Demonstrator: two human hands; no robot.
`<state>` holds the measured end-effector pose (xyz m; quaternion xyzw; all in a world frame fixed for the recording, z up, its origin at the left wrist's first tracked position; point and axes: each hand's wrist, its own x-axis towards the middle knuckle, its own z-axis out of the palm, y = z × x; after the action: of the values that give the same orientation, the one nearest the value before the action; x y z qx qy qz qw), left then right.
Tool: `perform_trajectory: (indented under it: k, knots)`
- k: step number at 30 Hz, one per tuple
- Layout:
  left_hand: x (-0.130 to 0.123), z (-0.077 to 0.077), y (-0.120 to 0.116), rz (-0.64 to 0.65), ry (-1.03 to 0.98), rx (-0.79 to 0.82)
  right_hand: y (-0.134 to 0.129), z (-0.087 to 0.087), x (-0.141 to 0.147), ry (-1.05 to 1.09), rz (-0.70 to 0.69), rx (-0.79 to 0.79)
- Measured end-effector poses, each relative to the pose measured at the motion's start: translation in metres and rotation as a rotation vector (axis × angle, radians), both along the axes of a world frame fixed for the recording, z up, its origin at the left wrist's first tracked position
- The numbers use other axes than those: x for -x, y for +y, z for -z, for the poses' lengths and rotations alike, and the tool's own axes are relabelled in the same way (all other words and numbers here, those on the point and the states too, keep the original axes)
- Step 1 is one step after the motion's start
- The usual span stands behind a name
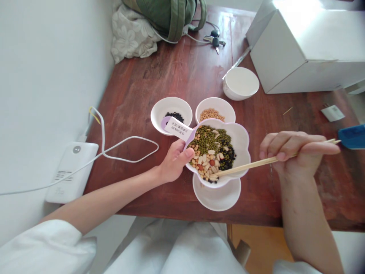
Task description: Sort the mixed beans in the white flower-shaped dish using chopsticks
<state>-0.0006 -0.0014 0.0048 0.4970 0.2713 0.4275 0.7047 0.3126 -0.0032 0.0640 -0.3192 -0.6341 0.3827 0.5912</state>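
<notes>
My left hand [173, 161] grips the rim of a flower-shaped bowl [241, 139] near its lilac handle, which carries a white label [179, 128]. Inside lie green mung beans [207, 140], black beans [227, 158], peanuts [211, 152] and soybeans. Wooden chopsticks [251, 164] are held in my right hand [296, 152], their tips down among the peanuts and beans. Behind the flower bowl stand a white bowl [156, 114] with black beans and another white bowl [229, 104] with soybeans. Partly hidden under its near edge is a third white bowl [218, 198], its contents mostly covered.
A white bowl [241, 82] stands farther back beside a large white box [285, 57]. Keys [215, 40] and a green bag [171, 17] lie at the back. On the left are a power bank [72, 171] and a looping white cable [128, 137]. A blue object [352, 137] sits at far right.
</notes>
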Motion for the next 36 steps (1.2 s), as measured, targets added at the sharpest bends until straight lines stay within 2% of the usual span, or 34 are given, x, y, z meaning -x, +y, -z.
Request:
perform_trajectory:
  k: [8, 17, 27, 31, 36]
  knots:
    - [-0.001, 0.0, 0.0, -0.007, -0.007, 0.015, 0.0, 0.002, 0.007, 0.016, 0.001, 0.05]
    - [-0.002, -0.002, 0.0, -0.004, -0.021, 0.007, -0.002, 0.013, 0.007, 0.104, 0.032, 0.16]
    - [-0.001, -0.002, 0.0, -0.003, -0.025, 0.01, -0.009, 0.007, 0.011, 0.086, 0.074, 0.158]
    - [-0.001, -0.001, 0.0, -0.004, -0.013, 0.021, -0.011, 0.01, 0.013, 0.069, 0.025, 0.169]
    - [-0.001, 0.0, 0.0, -0.005, -0.016, 0.001, -0.013, 0.01, 0.012, 0.084, 0.097, 0.217]
